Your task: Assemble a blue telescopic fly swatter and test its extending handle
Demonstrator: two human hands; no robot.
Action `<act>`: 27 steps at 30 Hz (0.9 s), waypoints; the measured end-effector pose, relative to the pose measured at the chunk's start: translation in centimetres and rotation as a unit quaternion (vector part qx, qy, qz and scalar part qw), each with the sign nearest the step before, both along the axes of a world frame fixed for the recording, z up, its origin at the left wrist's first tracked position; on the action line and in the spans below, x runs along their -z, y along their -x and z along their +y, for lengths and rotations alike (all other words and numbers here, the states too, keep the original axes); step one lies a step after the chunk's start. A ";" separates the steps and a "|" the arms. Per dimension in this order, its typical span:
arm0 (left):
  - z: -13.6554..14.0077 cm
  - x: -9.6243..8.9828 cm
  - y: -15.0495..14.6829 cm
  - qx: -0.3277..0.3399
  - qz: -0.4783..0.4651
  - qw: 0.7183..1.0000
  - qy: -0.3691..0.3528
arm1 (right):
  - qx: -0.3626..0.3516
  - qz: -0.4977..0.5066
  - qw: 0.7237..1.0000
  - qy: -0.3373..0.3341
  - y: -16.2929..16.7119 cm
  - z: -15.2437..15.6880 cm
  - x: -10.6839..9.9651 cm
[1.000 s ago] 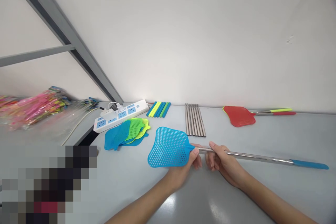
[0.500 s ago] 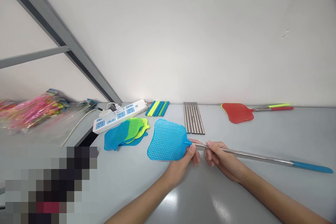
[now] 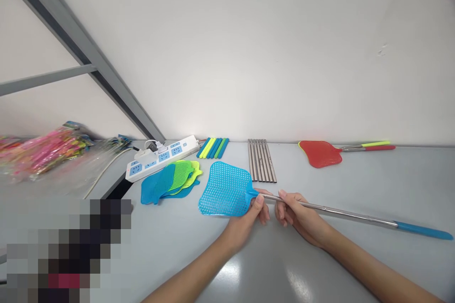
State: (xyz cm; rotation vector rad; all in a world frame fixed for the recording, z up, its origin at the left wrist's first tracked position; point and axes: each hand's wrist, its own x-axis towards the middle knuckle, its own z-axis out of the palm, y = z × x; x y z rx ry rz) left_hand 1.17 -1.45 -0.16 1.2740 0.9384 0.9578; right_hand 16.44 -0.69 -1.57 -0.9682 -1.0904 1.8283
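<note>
A blue fly swatter [image 3: 227, 189] with a perforated head, a long metal rod and a blue grip spans both hands above the table. My left hand [image 3: 249, 213] pinches it at the neck, where the head meets the rod. Just to the right, my right hand [image 3: 298, 213] closes around the thin part of the rod. The blue grip [image 3: 424, 230] points out to the right, beyond my right forearm. Behind the swatter lie several metal rods [image 3: 262, 161] side by side. To the left is a fanned pile of loose swatter heads [image 3: 159, 182] in blue, green and yellow.
Several coloured grips [image 3: 213, 147] lie beside a white power strip [image 3: 163, 157] with plugs in it. Two complete swatters, a red one [image 3: 322, 154] over a yellow one, rest near the wall at right. Plastic-wrapped packs [image 3: 50, 151] lie far left, near a grey metal frame [image 3: 117, 87].
Both hands keep the same hold on the swatter. The swatter's head tilts very slightly; otherwise only a small shift of the view shows.
</note>
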 end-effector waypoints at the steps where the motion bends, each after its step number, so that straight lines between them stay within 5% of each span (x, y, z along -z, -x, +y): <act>1: 0.0 0.0 0.0 -0.003 0.001 1.000 -0.002 | 0.001 0.000 1.000 0.000 0.0 0.0 0.0; 27: 0.1 -0.1 0.1 0.008 -0.006 1.000 -0.001 | 0.007 0.006 1.000 0.004 0.1 0.1 -0.1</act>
